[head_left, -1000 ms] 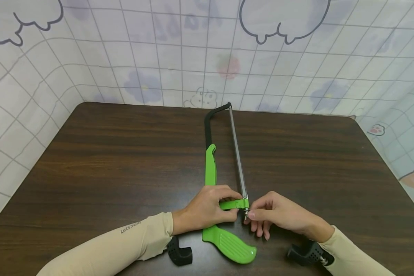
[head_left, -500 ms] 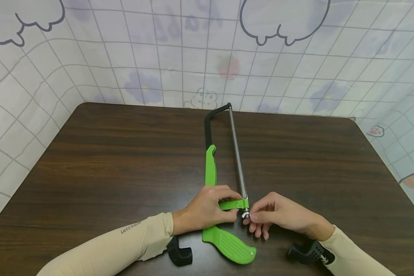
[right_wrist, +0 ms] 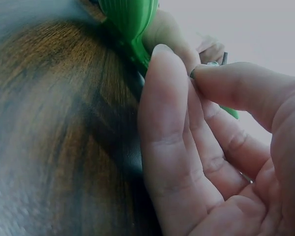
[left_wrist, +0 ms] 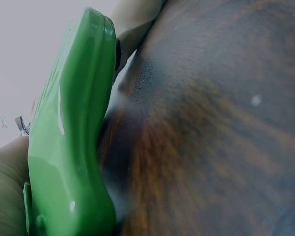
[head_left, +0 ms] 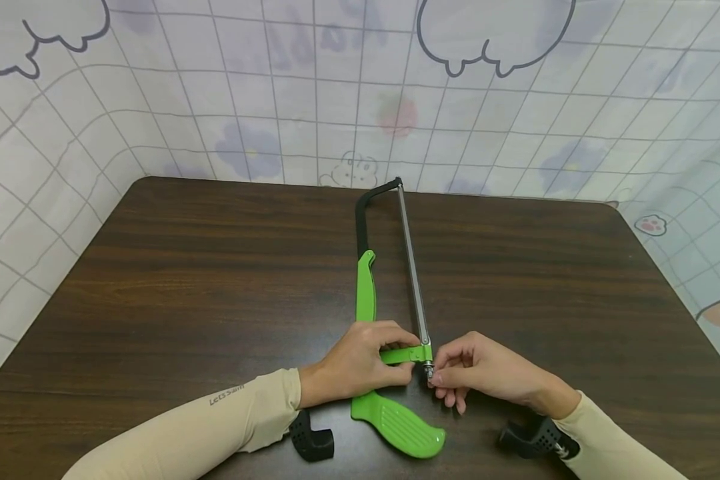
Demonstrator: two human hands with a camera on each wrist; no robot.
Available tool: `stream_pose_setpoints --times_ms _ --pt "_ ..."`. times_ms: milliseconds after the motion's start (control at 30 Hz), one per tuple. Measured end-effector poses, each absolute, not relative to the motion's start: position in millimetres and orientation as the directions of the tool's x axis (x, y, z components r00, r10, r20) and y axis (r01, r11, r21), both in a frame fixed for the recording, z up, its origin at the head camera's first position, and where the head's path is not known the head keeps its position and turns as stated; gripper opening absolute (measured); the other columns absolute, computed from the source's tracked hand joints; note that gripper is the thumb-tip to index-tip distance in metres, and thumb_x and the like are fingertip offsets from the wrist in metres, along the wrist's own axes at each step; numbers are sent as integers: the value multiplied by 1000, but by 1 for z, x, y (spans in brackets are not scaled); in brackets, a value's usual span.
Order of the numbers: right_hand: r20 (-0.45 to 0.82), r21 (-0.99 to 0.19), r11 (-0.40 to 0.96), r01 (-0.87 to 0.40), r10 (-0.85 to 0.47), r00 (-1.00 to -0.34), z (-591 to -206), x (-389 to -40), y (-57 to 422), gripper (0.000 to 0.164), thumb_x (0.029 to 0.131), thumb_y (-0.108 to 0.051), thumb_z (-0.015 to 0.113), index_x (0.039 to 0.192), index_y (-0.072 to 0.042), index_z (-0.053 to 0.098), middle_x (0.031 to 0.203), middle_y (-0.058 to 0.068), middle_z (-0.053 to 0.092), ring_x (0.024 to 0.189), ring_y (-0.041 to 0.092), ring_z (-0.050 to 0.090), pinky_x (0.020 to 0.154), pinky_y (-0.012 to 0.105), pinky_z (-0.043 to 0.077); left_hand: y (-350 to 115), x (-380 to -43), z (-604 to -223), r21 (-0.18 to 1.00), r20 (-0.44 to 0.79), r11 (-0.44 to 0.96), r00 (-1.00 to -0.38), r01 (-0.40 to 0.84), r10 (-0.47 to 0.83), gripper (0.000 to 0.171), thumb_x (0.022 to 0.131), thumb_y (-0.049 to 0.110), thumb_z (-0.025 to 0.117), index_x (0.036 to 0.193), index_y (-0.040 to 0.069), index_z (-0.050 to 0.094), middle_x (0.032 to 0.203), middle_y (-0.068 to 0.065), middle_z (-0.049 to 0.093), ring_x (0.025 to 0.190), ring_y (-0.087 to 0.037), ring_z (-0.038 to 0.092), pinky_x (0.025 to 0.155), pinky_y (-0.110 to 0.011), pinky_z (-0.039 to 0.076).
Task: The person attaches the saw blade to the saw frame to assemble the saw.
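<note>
A hacksaw (head_left: pixel 367 287) with a green handle (head_left: pixel 399 427) and black front frame lies on the dark wooden table. Its silver blade (head_left: pixel 413 267) runs along the right side to a green bracket (head_left: pixel 405 355). My left hand (head_left: pixel 360 358) grips the frame by this bracket, thumb below it and fingers above. At the bracket's end, my right hand (head_left: pixel 495 373) pinches the small metal wing nut (head_left: pixel 429 372) between thumb and finger. The right wrist view shows the thumb (right_wrist: pixel 231 86) against the fingers, hiding most of the nut. Green handle (left_wrist: pixel 73 132) fills the left part of the left wrist view.
Black wrist mounts (head_left: pixel 312 437) stick out below both cream sleeves (head_left: pixel 216 417). Wooden tabletop (head_left: pixel 228 267) surrounds the saw, and a white grid-patterned curtain (head_left: pixel 276 100) hangs behind the table and along its sides.
The wing nut has turned under my right fingers, its wings lying at a different angle in each frame. My left hand and the hacksaw stay where they were.
</note>
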State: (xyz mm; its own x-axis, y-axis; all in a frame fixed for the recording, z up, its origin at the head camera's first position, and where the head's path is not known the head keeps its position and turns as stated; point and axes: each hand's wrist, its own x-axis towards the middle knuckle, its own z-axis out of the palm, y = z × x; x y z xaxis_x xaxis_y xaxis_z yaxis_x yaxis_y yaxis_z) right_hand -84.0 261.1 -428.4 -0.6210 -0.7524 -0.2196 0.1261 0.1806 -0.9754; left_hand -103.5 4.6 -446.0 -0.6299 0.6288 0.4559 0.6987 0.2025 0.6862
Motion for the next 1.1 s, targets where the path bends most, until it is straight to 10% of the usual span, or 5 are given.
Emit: stream_pose_setpoints --times_ms 1100 --pt "-217 -976 166 139 -748 -628 -426 -85 263 26 103 -9 61 102 16 70 84 -1 77 69 5 71 61 29 61 4 -103 -444 672 449 218 -623 708 640 24 83 6 75 107 9 79 95 0 77 79 -4 65 73 -9 52"
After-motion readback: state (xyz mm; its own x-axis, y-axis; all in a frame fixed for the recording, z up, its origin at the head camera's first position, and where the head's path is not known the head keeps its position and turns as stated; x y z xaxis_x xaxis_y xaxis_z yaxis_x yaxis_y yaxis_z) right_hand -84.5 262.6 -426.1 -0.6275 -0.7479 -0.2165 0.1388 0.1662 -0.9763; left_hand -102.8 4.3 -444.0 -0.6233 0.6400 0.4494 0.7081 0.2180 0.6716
